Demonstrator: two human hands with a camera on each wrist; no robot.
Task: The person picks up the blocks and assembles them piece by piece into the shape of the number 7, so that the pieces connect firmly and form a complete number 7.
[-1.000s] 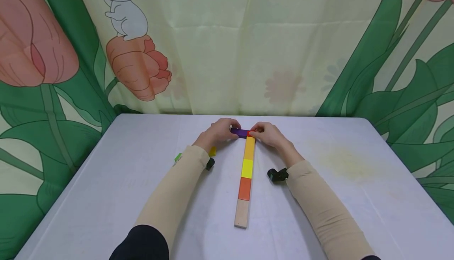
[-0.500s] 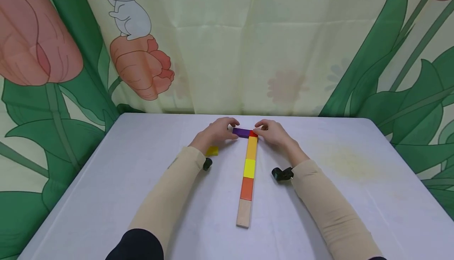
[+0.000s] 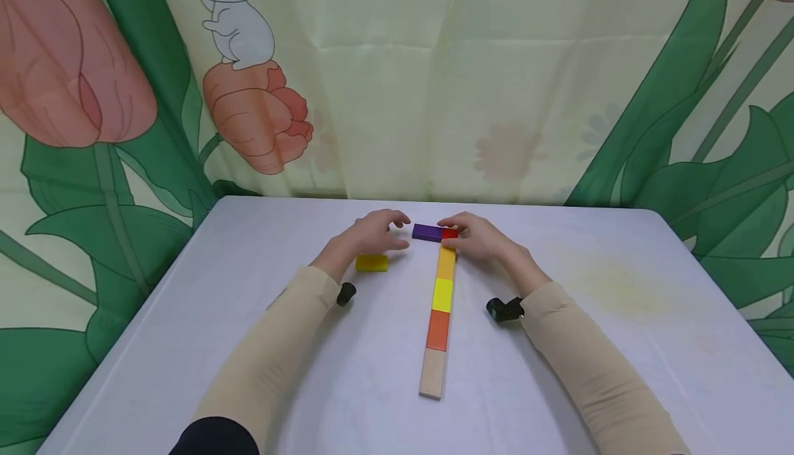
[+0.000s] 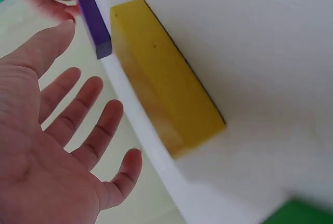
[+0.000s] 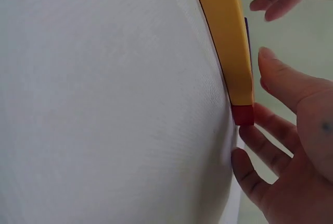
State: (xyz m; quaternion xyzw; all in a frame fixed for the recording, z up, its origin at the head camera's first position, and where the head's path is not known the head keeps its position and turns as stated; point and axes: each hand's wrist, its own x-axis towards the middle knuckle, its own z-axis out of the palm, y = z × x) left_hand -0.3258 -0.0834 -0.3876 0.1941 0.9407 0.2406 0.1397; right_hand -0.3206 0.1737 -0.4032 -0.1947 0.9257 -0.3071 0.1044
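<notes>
My left hand [image 3: 369, 234] hovers with spread, loosely bent fingers just left of the purple block [image 3: 425, 233], holding nothing. That purple block lies sideways, end to end with a small red block [image 3: 449, 234], at the far end of a row. My right hand [image 3: 480, 238] is at the red block; in the right wrist view its fingertips touch or nearly touch the red end, while the thumb [image 5: 278, 75] stands off from it. Towards me the row runs through an amber block [image 3: 446, 262], a bright yellow one [image 3: 442, 295], an orange-red one [image 3: 438, 331] and a plain wooden one [image 3: 432, 373].
A loose yellow block [image 3: 371, 263] lies on the white tablecloth [image 3: 546, 386] below my left hand. Part of a green block [image 4: 302, 213] shows at the corner of the left wrist view. Behind the table hangs a printed curtain [image 3: 384, 117].
My left hand has let go of the purple block and drawn back to the left. More of the loose yellow block shows. My right hand stays at the red block. The head view has shifted slightly.
</notes>
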